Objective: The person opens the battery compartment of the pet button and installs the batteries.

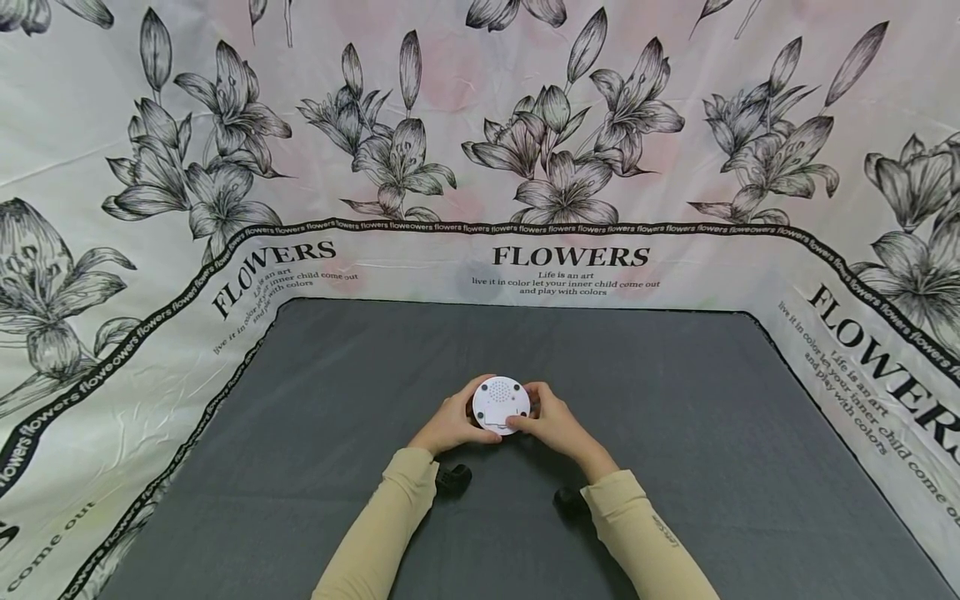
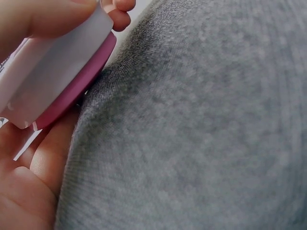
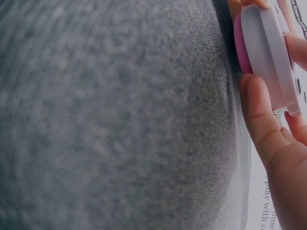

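Both hands hold a round white device (image 1: 495, 400) up in front of the person, over the grey cloth. Its underside faces the head camera, showing a cluster of small holes, dark round feet and a battery cover outline. A pink face (image 2: 84, 81) shows along its far side in the wrist views. My left hand (image 1: 456, 423) grips the left edge, thumb low on the rim and fingers behind. On the right edge, my right hand (image 1: 561, 425) has its fingers round the side and its thumb on the underside near the cover.
A grey cloth (image 1: 360, 358) covers the table, bordered by a white floral cloth (image 1: 420, 267) printed with black lettering. Dark wrist-worn pieces (image 1: 453, 481) sit by both cuffs. The sleeves are beige.
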### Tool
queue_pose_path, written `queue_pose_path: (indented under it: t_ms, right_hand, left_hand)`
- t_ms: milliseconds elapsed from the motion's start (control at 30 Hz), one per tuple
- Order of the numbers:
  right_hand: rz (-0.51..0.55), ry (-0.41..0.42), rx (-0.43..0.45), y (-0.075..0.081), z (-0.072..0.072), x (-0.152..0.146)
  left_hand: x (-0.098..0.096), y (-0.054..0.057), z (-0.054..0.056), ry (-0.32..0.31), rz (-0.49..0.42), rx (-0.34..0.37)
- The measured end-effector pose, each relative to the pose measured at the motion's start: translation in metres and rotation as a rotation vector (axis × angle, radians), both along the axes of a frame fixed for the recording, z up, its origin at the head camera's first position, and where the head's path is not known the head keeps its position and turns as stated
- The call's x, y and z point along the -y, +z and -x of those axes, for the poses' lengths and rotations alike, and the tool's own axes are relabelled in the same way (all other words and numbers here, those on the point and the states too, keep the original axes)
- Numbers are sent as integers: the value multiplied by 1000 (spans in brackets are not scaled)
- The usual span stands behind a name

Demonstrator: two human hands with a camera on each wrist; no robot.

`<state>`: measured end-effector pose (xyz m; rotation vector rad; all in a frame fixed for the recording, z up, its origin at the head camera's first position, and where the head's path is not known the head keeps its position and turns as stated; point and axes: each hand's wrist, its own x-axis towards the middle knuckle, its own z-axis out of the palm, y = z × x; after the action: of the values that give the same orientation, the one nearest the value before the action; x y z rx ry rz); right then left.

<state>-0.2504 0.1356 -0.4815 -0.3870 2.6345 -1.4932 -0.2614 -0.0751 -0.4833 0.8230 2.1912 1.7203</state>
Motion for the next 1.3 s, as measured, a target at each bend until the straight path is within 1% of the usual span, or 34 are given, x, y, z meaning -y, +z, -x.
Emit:
queue_pose_path:
  t_ms: [133,367,667,800,900,1000,1100,1200,1233,1300]
  right_hand:
    - [8,30,-38,1,-2,-1]
    - [-20,1,22,0,1,0]
    - [-22,-13,29,4,0,1]
    - [-35,-29,33,5,-1,2]
    - [-56,-39,19,5,-1,2]
    - [-78,-51,23,5,-1,1]
    - [-71,-55,62,4,0,0]
    - [-39,-52,104,5,2,-1]
    - [-21,-51,116,6,2,-2]
    - [9,-46,128,9,3,-4]
  left_hand:
    - [0,0,0,4,10,0]
    - [0,-1,0,1,13,-7]
    - [-1,0,-1,4,8,-5]
    - [-2,-18,8,24,3,-3]
    - [-2,-31,15,40,-7,15]
    - [-3,-27,13,41,-27,42]
    - [-3,-24,13,46,-38,51]
    - [-5,-25,14,53,-39,38]
    - [-5,-26,16,63,-30,31]
    - [-7,-25,17,82,-13,7]
